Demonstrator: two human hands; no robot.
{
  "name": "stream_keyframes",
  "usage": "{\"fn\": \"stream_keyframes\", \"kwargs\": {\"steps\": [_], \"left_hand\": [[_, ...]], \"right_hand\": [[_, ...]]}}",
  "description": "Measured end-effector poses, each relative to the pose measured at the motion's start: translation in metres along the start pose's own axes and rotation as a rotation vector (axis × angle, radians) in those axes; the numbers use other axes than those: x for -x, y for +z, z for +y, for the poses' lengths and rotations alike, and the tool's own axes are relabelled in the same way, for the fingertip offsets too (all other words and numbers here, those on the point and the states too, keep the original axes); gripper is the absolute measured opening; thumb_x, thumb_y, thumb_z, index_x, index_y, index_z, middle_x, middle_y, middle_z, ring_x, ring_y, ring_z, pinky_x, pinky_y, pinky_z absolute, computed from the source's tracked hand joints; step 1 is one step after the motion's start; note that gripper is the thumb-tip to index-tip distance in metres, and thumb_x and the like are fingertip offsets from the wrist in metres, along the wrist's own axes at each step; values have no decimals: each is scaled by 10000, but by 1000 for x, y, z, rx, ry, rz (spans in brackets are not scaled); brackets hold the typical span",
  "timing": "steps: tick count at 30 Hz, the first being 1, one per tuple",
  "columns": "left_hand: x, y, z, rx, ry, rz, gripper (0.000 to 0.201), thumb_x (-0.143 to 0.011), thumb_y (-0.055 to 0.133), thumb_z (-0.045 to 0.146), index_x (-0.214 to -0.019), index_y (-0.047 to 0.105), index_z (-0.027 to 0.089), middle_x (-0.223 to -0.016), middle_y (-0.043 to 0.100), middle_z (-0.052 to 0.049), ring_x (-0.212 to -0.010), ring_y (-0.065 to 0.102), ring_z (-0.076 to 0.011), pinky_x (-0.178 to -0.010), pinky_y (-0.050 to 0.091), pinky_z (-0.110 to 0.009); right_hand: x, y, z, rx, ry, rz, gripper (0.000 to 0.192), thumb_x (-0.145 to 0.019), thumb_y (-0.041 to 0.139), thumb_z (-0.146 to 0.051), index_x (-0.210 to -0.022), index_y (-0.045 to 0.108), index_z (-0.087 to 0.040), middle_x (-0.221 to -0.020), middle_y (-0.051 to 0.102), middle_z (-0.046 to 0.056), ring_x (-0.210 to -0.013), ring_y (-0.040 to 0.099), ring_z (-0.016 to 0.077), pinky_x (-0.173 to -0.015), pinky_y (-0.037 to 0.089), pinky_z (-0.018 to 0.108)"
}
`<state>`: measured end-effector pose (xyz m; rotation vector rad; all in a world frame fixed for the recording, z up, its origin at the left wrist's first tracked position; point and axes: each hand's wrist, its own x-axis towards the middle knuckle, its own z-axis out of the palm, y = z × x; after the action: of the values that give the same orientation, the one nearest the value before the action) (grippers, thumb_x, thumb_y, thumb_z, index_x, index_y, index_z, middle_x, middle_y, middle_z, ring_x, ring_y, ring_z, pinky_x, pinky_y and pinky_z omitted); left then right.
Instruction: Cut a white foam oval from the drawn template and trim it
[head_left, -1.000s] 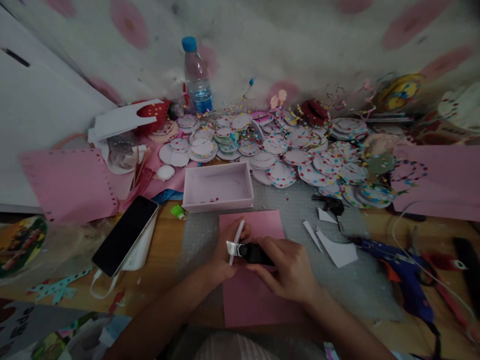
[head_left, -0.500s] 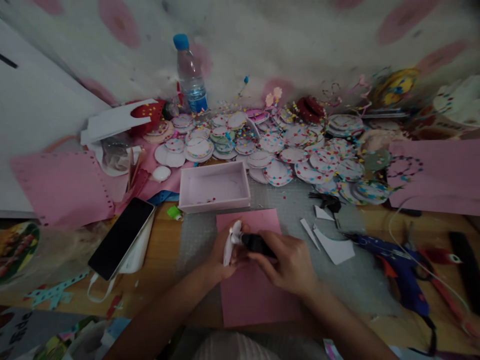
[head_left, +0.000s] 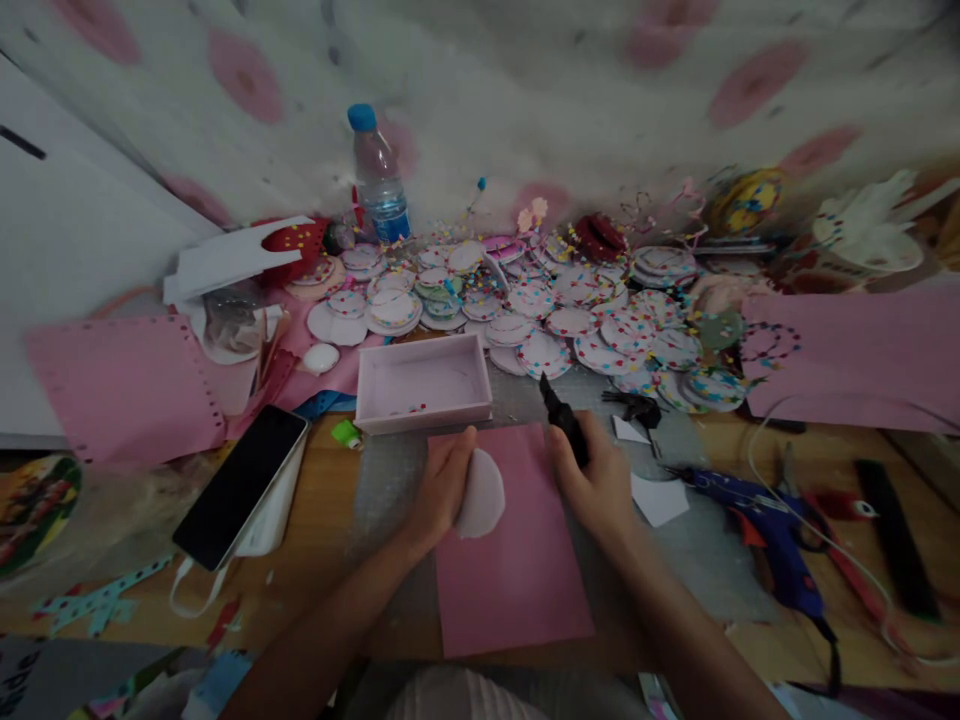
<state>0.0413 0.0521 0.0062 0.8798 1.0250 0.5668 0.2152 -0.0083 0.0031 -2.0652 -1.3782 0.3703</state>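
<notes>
A white, roughly round disc [head_left: 481, 496] is gripped at its left edge by my left hand [head_left: 444, 490], over a pink sheet [head_left: 517, 590]. My right hand [head_left: 598, 480] wraps round a black craft knife [head_left: 566, 420]; its tip points up and away from me, to the right of the sheet. Disc and knife are apart. White offcuts [head_left: 660, 499] lie on the cutting mat [head_left: 397, 500] just beyond my right hand.
Behind the sheet stands a pink open box [head_left: 424, 420]. Farther back are many beaded white discs [head_left: 544, 354] and a water bottle [head_left: 382, 180]. A blue glue gun [head_left: 787, 560] with a cord lies right; a phone [head_left: 244, 480] lies left.
The knife has moved away from the white piece, to the right and forward. The white piece has turned from edge-on to flat face up in my left hand.
</notes>
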Motion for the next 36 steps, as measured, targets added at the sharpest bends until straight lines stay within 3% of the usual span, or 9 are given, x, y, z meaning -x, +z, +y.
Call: {"fn": "stream_keyframes", "kwargs": {"steps": [3,7,12,19,24,29,31,34,36], "left_hand": [[5,-1,5,-378,254,66,322,-923,477,431,-717,518,187,-587,437,48,-558,452,-103,-538,358,-210],[14,-11,6,-836,448,-93,319,-972,366,354,-1133,584,186,-994,671,-61,-945,620,-194,-848,476,-331],[44,-41,12,-1112,674,-71,397,-948,422,259,-1339,488,254,-1377,520,-70,-1288,457,-216,-1083,368,-417],[113,-143,43,-1177,695,462,255,-920,439,278,-1096,611,212,-1117,652,-69,-1053,610,-210,-923,485,-355],[163,-221,62,-1256,611,812,244,-839,458,309,-945,638,184,-957,686,-69,-877,650,-219,-766,514,-322],[206,-232,56,-1267,640,979,205,-817,453,311,-810,625,200,-820,646,-31,-671,604,-176,-635,489,-285],[210,-234,49,-1217,662,1149,223,-779,519,350,-891,624,188,-880,630,-52,-736,608,-207,-697,504,-331],[197,-250,38,-978,643,1387,692,-572,740,435,-1151,530,120,-1191,540,-171,-1113,528,-359,-935,457,-477],[179,-262,33,-771,619,1310,864,-547,772,468,-1264,430,130,-1345,440,-206,-1211,482,-368,-993,425,-499]], "right_hand": [[-9,2,8,26,37,66,290,-868,479,-437,-992,569,-191,-654,608,10,-583,588,206,-500,333,253],[-14,8,14,92,-49,106,283,-846,505,-376,-1026,599,-179,-749,651,43,-686,623,229,-552,396,278],[-17,13,19,103,-183,141,307,-845,506,-371,-1026,621,-151,-890,634,90,-872,606,247,-748,469,332],[-17,16,32,113,-301,169,365,-842,520,-343,-1081,615,-84,-891,625,149,-848,586,306,-757,473,427],[-15,21,39,390,-412,46,348,-876,495,-349,-1098,601,-103,-944,632,144,-834,603,289,-738,485,402],[-13,22,42,427,-450,25,383,-890,464,-382,-1108,597,-96,-932,638,142,-817,615,290,-736,490,401],[-12,22,41,459,-444,32,386,-894,453,-385,-1105,599,-97,-922,638,143,-811,616,293,-732,489,405],[-11,21,38,471,-424,24,378,-896,451,-386,-1108,594,-108,-935,640,139,-827,620,294,-735,490,404],[-11,21,36,470,-408,13,374,-894,459,-384,-1110,592,-108,-952,642,140,-845,623,295,-741,491,403]]}}
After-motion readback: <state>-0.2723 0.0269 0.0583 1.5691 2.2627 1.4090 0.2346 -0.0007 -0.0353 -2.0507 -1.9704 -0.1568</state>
